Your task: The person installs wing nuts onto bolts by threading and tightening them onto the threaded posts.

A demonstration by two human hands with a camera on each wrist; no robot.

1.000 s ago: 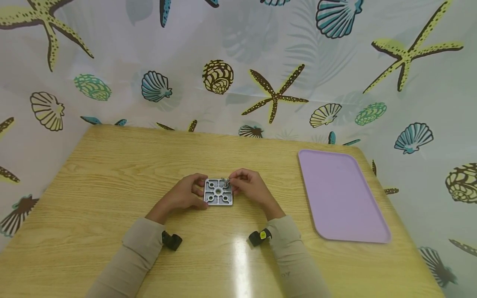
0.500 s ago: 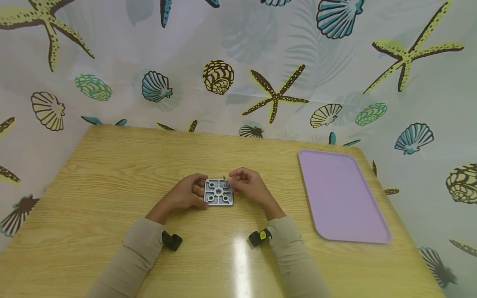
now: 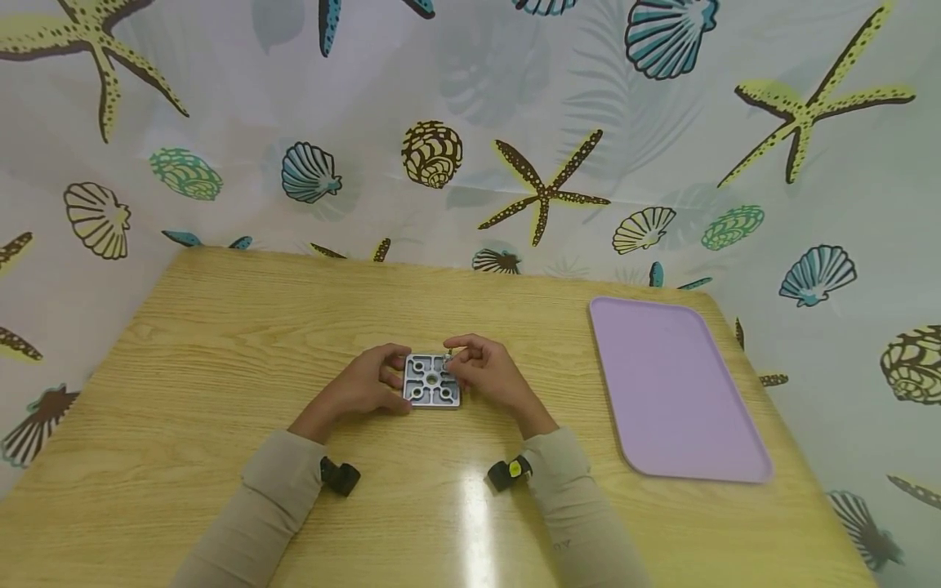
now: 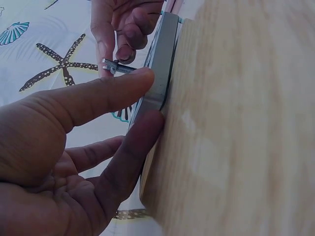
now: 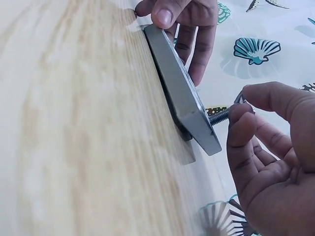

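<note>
A square grey metal plate (image 3: 432,392) lies on the table, its ribbed face up, with round holes near the corners and one in the middle. My left hand (image 3: 367,378) holds its left side, thumb at the near corner and fingers along the far one. At the plate's far right hole stands a threaded wing screw (image 5: 219,116), its shank rising out of the ribbed face. The thumb and index finger of my right hand (image 3: 491,372) pinch the screw's winged head. In the left wrist view the screw (image 4: 120,68) shows beside my left thumb.
A shallow purple tray (image 3: 676,392) lies on the right part of the wooden table (image 3: 294,302). A white cloth (image 3: 367,82) printed with shells and starfish hangs behind and at both sides. Black wrist cameras (image 3: 341,478) sit at both cuffs.
My right hand's fingers have shifted slightly left, over the screw's head, and the winged head has turned. The left hand and the plate stay nearly in place.
</note>
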